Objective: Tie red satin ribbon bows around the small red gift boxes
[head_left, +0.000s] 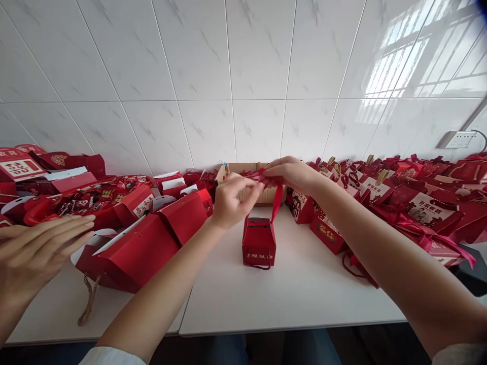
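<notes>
A small red gift box (259,242) stands upright on the white table in front of me, gold characters on its front and a thin cord hanging down that side. From its top a red ribbon (277,204) rises to my hands. Thumb and fingertips of my left hand (236,196) are pinched together on the ribbon just above the box. My right hand (291,175) grips the same ribbon beside it, palm down, fingers bent and partly hiding it. Both hands are close together, near touching.
Another person's hand (41,251) reaches in at the left, near large red boxes (140,251) and a red tray of wrapped sweets (36,210). Behind my hands is a cardboard box (243,167). Many red gift boxes (426,209) crowd the right side. A tiled wall (258,126) backs the table.
</notes>
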Motion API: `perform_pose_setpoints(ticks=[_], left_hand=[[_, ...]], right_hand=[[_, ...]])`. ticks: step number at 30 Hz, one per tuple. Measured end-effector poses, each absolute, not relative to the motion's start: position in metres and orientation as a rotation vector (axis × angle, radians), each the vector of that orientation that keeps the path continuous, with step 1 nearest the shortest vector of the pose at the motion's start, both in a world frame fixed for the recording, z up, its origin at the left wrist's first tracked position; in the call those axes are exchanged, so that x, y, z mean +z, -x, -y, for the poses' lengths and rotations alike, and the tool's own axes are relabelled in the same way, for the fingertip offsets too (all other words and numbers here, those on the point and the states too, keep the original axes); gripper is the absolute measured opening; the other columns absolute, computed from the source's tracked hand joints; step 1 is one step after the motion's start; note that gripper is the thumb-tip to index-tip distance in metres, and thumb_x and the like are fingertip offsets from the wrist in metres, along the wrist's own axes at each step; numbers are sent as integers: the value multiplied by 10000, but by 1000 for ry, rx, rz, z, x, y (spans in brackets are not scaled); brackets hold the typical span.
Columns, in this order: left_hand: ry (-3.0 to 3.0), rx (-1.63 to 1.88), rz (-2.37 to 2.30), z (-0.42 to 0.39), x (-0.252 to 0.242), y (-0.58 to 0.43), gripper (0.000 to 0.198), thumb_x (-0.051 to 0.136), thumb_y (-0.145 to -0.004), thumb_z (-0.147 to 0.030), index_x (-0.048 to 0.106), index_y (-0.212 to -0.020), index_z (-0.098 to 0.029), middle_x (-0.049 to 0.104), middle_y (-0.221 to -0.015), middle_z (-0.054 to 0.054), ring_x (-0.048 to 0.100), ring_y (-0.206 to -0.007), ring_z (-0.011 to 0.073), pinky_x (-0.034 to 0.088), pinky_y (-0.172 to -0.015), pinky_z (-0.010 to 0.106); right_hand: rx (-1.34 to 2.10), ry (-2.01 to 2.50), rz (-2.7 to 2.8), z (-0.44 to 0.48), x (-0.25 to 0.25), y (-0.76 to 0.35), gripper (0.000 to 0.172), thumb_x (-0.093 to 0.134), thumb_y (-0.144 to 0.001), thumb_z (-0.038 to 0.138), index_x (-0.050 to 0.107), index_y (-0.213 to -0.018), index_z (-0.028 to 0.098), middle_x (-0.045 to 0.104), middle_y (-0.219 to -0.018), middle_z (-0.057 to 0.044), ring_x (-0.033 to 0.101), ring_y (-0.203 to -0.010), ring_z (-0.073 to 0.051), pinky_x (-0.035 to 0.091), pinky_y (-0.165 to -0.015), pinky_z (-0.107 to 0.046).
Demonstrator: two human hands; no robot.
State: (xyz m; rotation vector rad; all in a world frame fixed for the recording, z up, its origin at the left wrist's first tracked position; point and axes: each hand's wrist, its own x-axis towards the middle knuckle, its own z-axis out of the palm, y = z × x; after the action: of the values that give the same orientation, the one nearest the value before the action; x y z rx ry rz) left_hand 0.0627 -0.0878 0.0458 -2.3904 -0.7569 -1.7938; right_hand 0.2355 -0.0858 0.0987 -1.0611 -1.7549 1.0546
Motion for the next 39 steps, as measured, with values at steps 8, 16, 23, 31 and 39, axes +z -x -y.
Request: perform_pose_setpoints(ticks=[8,16,23,31,39], left_hand=[[3193,-2375,1633,70,68,-73,312,461,-850,-451,649,-785,-210,687,-760,45,604,-681,167,416,-608,296],[3324,-2730,1575,77,79,-67,158,591,-743,-312,657,-825,-194,688,-814,50,592,-712,175,423,-626,310],[3223,-2850,1628,74,74,-72,70,592,-663,-232,616,-724,-208,600,-649,-6,546,-614,130,425,-568,266],[3178,-2766,1654,75,76,-73,35,616,-729,-231,636,-735,-204,630,-682,3,559,-662,150,388,-593,305],[2922,-2995,1758,72,70,-73,60,668,-681,-245,655,-724,-205,648,-736,-15,573,-695,103,415,-576,216]], right_hand=[[-112,780,2225,104,97,-228,264,446,-731,91,693,-730,182,651,-837,-62,587,-784,-186,444,-700,-312],[-91,707,2123,100,82,-230,284,438,-790,125,702,-783,230,696,-912,-7,627,-886,-178,478,-820,-318],[-15,699,2051,100,77,-231,266,464,-798,142,717,-828,214,689,-1051,-33,617,-1039,-214,487,-874,-357],[54,652,2040,99,72,-232,270,475,-801,131,719,-866,225,676,-1091,-35,594,-1086,-199,461,-945,-367],[702,608,1806,93,64,-236,196,580,-820,304,724,-935,235,603,-1222,-54,485,-1214,-200,381,-1016,-369]])
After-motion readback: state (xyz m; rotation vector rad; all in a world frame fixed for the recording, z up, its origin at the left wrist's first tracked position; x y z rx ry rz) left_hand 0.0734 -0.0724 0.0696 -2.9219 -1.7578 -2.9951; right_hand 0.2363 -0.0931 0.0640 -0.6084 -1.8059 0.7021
